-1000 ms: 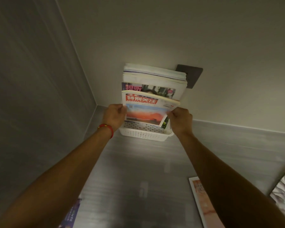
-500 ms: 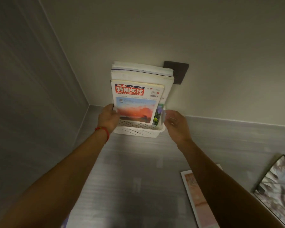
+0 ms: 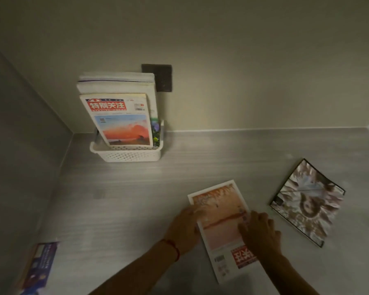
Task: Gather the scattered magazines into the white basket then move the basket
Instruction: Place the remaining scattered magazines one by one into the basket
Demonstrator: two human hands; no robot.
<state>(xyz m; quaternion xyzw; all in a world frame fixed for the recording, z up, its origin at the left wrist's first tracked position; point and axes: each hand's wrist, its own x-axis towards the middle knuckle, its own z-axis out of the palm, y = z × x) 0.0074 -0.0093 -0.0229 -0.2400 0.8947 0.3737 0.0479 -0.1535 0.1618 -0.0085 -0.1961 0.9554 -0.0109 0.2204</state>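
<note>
A: Across the whole lower frame: grey table (image 3: pixel 119 209), wall behind it. Upper left, white basket (image 3: pixel 126 153) pushed into the corner, magazines standing upright in it, front one with a red masthead (image 3: pixel 119 120).

B: What's loose on the table?

A: Three. Dark portrait-cover magazine (image 3: pixel 306 201) at right, lying flat, tilted. Pink-cover magazine (image 3: pixel 219 226) lower centre, flat, upside down to the viewer. Blue one (image 3: pixel 39 265) at the lower left edge, partly cut off.

B: Hands?

A: Both on the pink one. Left hand (image 3: pixel 184 225), red string at the wrist, lies at its left edge, fingers loosely spread, tips on the cover. Right hand (image 3: pixel 259 231) rests palm-down on the right side, fingers curled slightly. Neither has closed on it; looks like pressing and squaring up, not gripping yet.

B: How would it handle?

A: My guess: light, thin, floppy, glossy cover that slides on the smooth top. Best to pinch the two long edges so it doesn't sag or fan open, then stand it in front of the others. Basket probably gets back-heavy; take it by the rim, both sides.
</note>
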